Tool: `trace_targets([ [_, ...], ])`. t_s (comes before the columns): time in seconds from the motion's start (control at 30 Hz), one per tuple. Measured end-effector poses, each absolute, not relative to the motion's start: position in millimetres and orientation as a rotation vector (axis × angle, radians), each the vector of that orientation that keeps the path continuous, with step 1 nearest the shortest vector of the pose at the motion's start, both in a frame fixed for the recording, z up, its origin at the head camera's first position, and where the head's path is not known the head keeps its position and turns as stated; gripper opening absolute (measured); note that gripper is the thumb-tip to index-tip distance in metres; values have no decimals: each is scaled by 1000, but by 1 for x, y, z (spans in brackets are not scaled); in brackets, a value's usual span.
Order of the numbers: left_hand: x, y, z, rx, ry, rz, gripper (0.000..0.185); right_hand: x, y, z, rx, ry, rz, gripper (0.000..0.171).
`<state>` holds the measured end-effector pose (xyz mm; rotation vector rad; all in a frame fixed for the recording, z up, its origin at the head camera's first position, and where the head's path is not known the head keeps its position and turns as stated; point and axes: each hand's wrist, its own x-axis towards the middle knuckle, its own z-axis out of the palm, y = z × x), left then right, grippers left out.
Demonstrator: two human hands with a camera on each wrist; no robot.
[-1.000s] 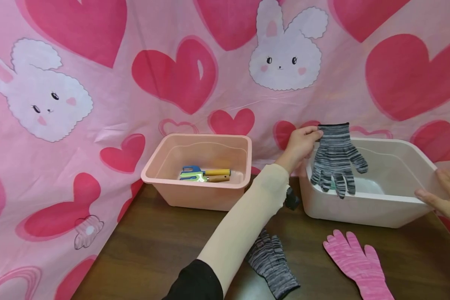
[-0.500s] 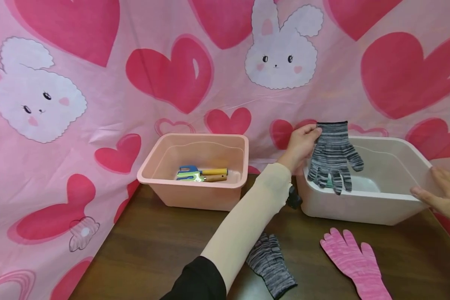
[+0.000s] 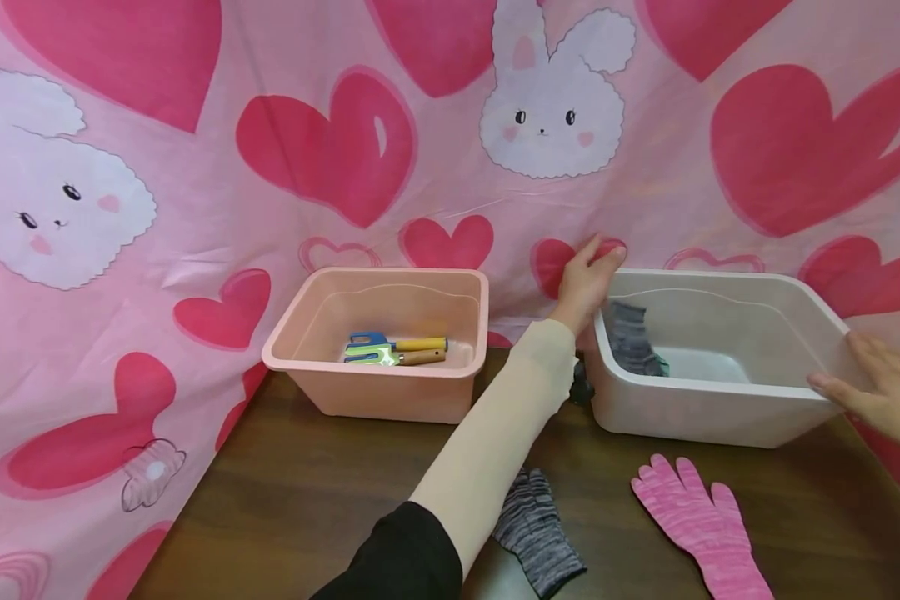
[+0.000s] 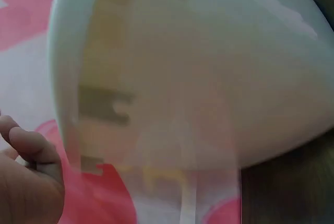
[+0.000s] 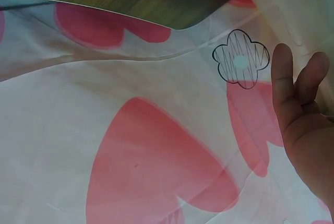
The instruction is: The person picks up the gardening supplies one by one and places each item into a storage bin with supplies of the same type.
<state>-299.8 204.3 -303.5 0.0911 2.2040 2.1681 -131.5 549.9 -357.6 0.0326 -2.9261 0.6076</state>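
Observation:
My left hand (image 3: pixel 588 283) is at the left end of the white bin (image 3: pixel 720 410), holding nothing, with its fingers pointing up beside the rim. Inside that bin, against the left wall, lies a grey-and-black knit glove (image 3: pixel 632 340), with a bit of green showing beside it. At the bin's right end, my right hand (image 3: pixel 881 392) rests against the wall and rim. The right wrist view shows straight fingers (image 5: pixel 283 72) along the bin's outside. A second grey-and-black glove (image 3: pixel 537 533) lies on the table, partly covered by my left arm. To its right lies a pink glove (image 3: pixel 701 525).
A peach bin (image 3: pixel 390 392) stands to the left on the brown wooden table (image 3: pixel 292 517). It holds small garden hand tools (image 3: pixel 393 350) with blue and green heads. A pink cloth (image 3: pixel 270 50) with hearts and rabbits hangs behind.
My left hand has let go of the grey-and-black glove, which dropped from above the rim into the white bin. The right hand stays at the bin's end. The head view has shifted slightly.

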Motion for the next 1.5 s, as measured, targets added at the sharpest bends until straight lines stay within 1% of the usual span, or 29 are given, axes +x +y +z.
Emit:
trace_targets([
  [0.1, -302, 196, -307, 66, 2262, 2170, 46, -132, 549, -357, 57, -2917, 620, 95],
  [0.33, -298, 185, -309, 78, 2252, 2191, 39, -134, 549, -358, 80, -2895, 635, 94],
  [0.57, -285, 172, -308, 344, 2157, 2224, 28, -134, 547, -361, 108, -2848, 666, 92],
  [0.67, -276, 163, -307, 455, 2080, 2172, 24, -134, 547, -360, 96, -2856, 676, 92],
  [0.83, -259, 147, -307, 640, 1928, 2036, 27, -133, 546, -360, 80, -2848, 707, 92],
  [1.03, -245, 136, -319, 899, 1905, 1977, 28, -132, 546, -360, 76, -2854, 695, 93],
  [1.2, -232, 126, -328, 991, 1879, 1910, 27, -132, 545, -362, 93, -2857, 690, 94],
  [1.37, -219, 115, -338, 1010, 1814, 1825, 24, -132, 545, -362, 115, -2841, 691, 92],
  [1.5, -212, 104, -351, 1036, 1851, 1665, 23, -133, 546, -361, 103, -2842, 679, 92],
])
